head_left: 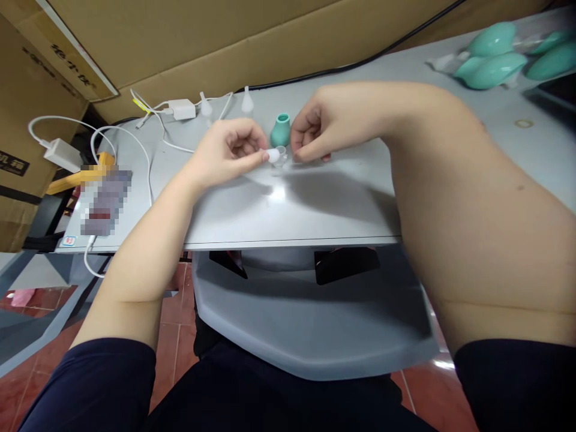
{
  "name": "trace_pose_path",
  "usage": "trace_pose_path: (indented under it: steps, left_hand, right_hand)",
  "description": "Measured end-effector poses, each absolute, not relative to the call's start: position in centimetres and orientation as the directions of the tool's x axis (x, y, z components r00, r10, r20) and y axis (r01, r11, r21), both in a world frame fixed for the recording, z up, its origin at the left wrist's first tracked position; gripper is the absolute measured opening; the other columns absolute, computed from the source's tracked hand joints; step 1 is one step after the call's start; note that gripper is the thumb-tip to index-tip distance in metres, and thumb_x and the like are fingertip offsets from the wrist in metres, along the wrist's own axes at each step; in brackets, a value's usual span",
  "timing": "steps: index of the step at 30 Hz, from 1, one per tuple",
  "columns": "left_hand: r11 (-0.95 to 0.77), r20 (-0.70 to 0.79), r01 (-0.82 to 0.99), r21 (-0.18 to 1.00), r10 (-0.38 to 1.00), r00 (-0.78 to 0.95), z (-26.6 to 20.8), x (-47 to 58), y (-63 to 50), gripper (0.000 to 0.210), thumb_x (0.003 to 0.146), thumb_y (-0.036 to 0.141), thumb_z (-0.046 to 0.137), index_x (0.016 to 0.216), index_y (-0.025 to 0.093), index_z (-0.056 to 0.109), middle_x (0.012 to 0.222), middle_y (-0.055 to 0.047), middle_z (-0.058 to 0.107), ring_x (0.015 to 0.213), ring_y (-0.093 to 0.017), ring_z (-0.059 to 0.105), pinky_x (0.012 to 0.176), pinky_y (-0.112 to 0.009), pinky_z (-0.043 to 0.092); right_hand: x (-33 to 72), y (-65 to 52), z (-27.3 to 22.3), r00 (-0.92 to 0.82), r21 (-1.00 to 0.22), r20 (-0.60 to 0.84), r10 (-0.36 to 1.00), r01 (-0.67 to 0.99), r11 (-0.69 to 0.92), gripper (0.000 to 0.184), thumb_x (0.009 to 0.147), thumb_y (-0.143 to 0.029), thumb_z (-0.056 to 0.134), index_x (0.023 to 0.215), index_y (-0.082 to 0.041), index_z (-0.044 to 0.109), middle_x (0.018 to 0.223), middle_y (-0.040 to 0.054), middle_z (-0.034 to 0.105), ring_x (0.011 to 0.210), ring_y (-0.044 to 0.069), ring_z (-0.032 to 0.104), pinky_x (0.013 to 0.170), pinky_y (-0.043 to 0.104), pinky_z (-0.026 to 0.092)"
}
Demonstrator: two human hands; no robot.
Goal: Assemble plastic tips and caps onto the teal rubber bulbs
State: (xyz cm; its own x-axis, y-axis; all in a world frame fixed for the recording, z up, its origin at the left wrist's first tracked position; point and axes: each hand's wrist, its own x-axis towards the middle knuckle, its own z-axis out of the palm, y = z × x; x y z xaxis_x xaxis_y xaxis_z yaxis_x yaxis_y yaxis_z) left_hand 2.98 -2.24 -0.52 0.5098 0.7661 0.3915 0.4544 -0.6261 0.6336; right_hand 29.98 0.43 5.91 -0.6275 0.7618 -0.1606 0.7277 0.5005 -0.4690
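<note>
My left hand pinches a small white and clear plastic piece between thumb and fingertips, just above the table. Its clear, cup-like end points toward my right hand. The fingers of that hand are curled together close to the clear end; whatever they grip, if anything, is too small to make out. Right behind the plastic piece a teal rubber bulb stands upright, its round opening facing up. Farther back stand two white cone-shaped nozzle tips, one on the left and one near the middle.
Several teal bulbs with clear nozzles lie at the back right, near a small ring. White chargers with loose cables and a blurred phone occupy the left. Cardboard walls the rear; a grey chair seat sits under the front edge.
</note>
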Motion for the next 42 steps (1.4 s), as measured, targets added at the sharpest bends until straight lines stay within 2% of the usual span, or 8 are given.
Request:
trace_pose_path:
  steps: [4,9,13,18,31,35,40,42]
  left_hand:
    - [-0.648,0.523,0.392,0.653,0.76,0.386,-1.1,2.4,-0.7,0.069,0.097,0.093,0.066,0.101,0.024,0.067,0.086,-0.002,0.067,0.077,-0.019,0.074,0.072,-0.041,0.061]
    - [-0.574,0.476,0.375,0.728,0.817,0.327,-1.1,1.6,0.3,0.078,0.089,0.108,0.062,0.108,0.033,0.064,0.093,0.0,0.078,0.08,-0.017,0.07,0.075,-0.044,0.067]
    - [-0.545,0.446,0.372,0.752,0.835,0.323,-1.3,0.7,0.8,0.072,0.093,0.105,0.063,0.113,0.035,0.062,0.099,0.001,0.08,0.089,-0.018,0.072,0.081,-0.048,0.07]
    - [-0.509,0.45,0.314,0.802,0.859,0.244,-1.5,0.3,1.4,0.072,0.087,0.099,0.075,0.111,0.032,0.067,0.098,0.0,0.079,0.093,-0.022,0.079,0.077,-0.043,0.069]
    - [-0.55,0.501,0.458,0.698,0.832,0.237,-1.6,0.7,0.9,0.03,0.111,0.056,0.071,0.106,0.027,0.065,0.104,-0.003,0.082,0.104,-0.027,0.088,0.075,-0.038,0.072]
    - [-0.57,0.514,0.349,0.744,0.822,0.244,-1.5,0.9,0.8,0.03,0.109,0.051,0.076,0.099,0.026,0.064,0.101,-0.001,0.083,0.1,-0.024,0.088,0.078,-0.038,0.073]
    - [-0.529,0.513,0.018,0.848,0.829,0.223,-1.1,1.5,0.4,0.034,0.092,0.039,0.091,0.085,0.025,0.06,0.092,0.004,0.084,0.086,-0.018,0.086,0.074,-0.033,0.074]
    - [-0.529,0.515,0.026,0.848,0.835,0.197,-1.1,1.6,0.4,0.036,0.091,0.037,0.092,0.084,0.025,0.059,0.092,0.003,0.084,0.086,-0.019,0.087,0.073,-0.032,0.074]
  right_hand:
    - [30.1,0.1,6.0,-0.639,-0.717,0.091,0.764,0.49,0.495,0.03,0.081,0.005,0.081,0.074,-0.024,0.085,0.061,-0.0017,0.072,0.051,0.016,0.063,0.051,0.031,0.045]
    - [29.1,0.3,4.1,-0.533,-0.884,0.349,0.771,0.085,0.459,0.02,0.076,-0.027,0.103,0.076,-0.025,0.083,0.072,0.0046,0.079,0.06,0.021,0.067,0.058,0.036,0.053]
    - [27.7,0.0,3.2,-0.486,-0.889,0.413,0.77,-0.032,0.457,0.029,0.072,-0.036,0.107,0.079,-0.026,0.081,0.078,0.0043,0.081,0.069,0.024,0.074,0.067,0.04,0.064]
    - [26.5,-0.3,2.7,-0.418,-0.882,0.444,0.792,-0.049,0.469,0.02,0.076,-0.019,0.097,0.081,-0.028,0.079,0.077,0.001,0.08,0.071,0.024,0.076,0.071,0.039,0.067]
    - [25.7,-0.4,1.7,-0.348,-0.819,0.572,0.743,-0.185,0.544,0.022,0.083,-0.008,0.092,0.085,-0.029,0.086,0.086,-0.0007,0.085,0.08,0.023,0.082,0.08,0.037,0.071]
    - [25.4,0.2,1.5,-0.298,-0.838,0.541,0.786,-0.12,0.532,0.027,0.084,-0.004,0.091,0.082,-0.031,0.087,0.083,-0.004,0.084,0.076,0.02,0.081,0.075,0.032,0.071]
    - [24.6,1.1,1.1,-0.284,-0.821,0.567,0.773,-0.264,0.505,0.043,0.079,0.016,0.079,0.077,-0.027,0.087,0.075,-0.0043,0.08,0.066,0.014,0.074,0.065,0.025,0.064]
    - [24.4,1.0,1.0,-0.272,-0.829,0.554,0.787,-0.271,0.489,0.047,0.078,0.02,0.075,0.078,-0.025,0.088,0.074,-0.0039,0.08,0.067,0.013,0.073,0.067,0.025,0.064]
